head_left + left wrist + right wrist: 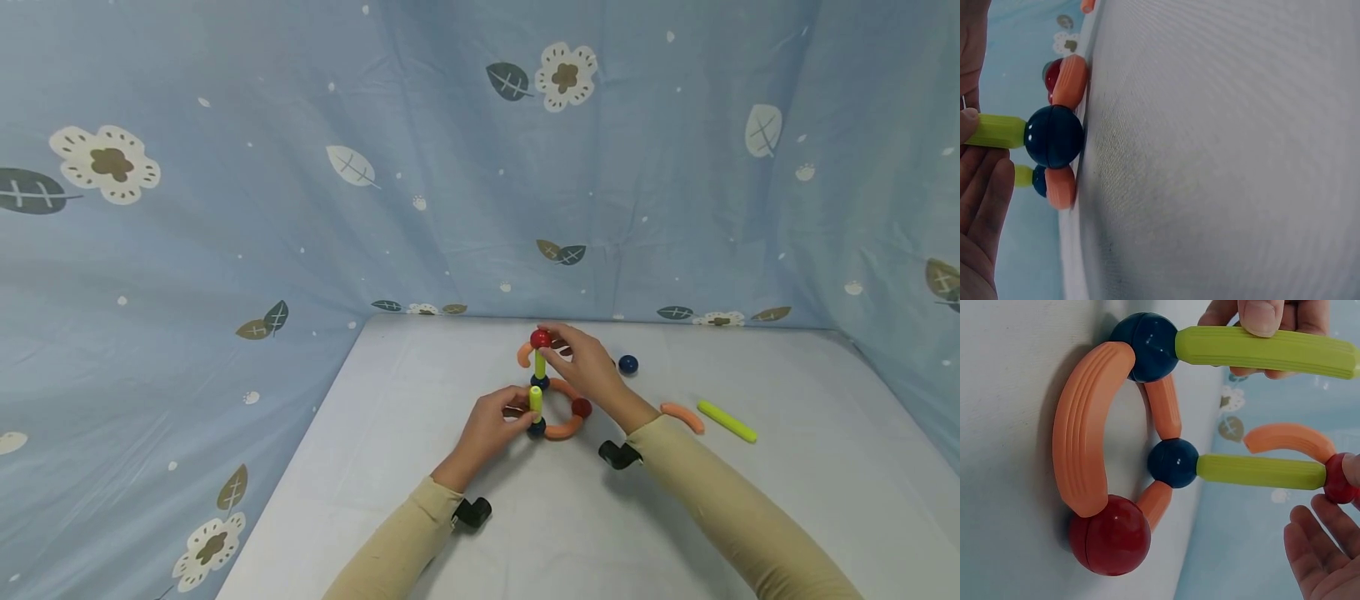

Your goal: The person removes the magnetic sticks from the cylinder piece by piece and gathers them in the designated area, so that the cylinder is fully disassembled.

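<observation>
A ring of orange curved rods [1082, 428], a red ball [1111, 536] and two dark blue balls [1147, 347] lies on the white table. From each blue ball a yellow-green rod rises. My left hand [491, 423] pinches the nearer rod [1266, 351] between thumb and fingers. At the top of the farther rod [1260, 472] is another red ball [540, 338], which my right hand [588, 364] holds between thumb and fingers. Another curved orange rod [1291, 436] joins that ball and juts out sideways. In the left wrist view, the nearer blue ball [1055, 136] sits close to the tabletop.
Right of the ring, a loose blue ball [628, 364], a curved orange rod [682, 417] and a straight yellow-green rod [727, 421] lie on the table [555, 533]. A blue patterned curtain [465, 167] hangs behind the table's back edge.
</observation>
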`<action>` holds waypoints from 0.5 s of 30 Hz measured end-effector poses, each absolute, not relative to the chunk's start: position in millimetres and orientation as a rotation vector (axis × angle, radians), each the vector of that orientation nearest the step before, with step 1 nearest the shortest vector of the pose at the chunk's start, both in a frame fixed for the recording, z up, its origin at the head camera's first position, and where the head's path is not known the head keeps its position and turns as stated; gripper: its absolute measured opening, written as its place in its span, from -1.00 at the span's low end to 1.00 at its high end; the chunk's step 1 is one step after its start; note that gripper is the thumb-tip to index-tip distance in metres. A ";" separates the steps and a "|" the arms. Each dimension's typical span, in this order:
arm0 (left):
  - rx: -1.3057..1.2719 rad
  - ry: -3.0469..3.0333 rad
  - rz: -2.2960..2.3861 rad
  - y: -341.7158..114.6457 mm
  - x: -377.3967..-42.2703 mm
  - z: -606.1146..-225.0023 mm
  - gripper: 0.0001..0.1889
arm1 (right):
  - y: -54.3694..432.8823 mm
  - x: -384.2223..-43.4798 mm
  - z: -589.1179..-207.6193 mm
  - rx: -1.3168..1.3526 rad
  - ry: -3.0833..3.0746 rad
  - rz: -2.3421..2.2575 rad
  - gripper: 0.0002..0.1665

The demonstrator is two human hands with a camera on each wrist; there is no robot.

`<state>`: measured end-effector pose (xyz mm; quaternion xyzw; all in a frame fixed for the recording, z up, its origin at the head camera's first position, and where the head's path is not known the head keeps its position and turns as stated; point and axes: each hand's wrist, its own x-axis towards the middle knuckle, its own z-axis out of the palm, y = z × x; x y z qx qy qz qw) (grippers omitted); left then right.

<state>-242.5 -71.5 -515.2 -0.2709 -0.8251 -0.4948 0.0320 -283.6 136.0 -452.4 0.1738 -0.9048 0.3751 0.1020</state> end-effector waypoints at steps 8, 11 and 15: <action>-0.852 -2.545 -1.507 -71.2 -241.6 -513.3 -0.71 | 136.1 -283.1 -452.3 0.534 -2.627 1.104 -0.41; -0.856 -2.545 -1.508 -71.4 -241.1 -512.8 -0.71 | 136.4 -282.9 -452.6 0.549 -2.609 1.095 -0.40; -0.857 -2.538 -1.520 -72.0 -241.3 -513.3 -0.72 | 136.6 -282.6 -453.2 0.566 -2.599 1.092 -0.39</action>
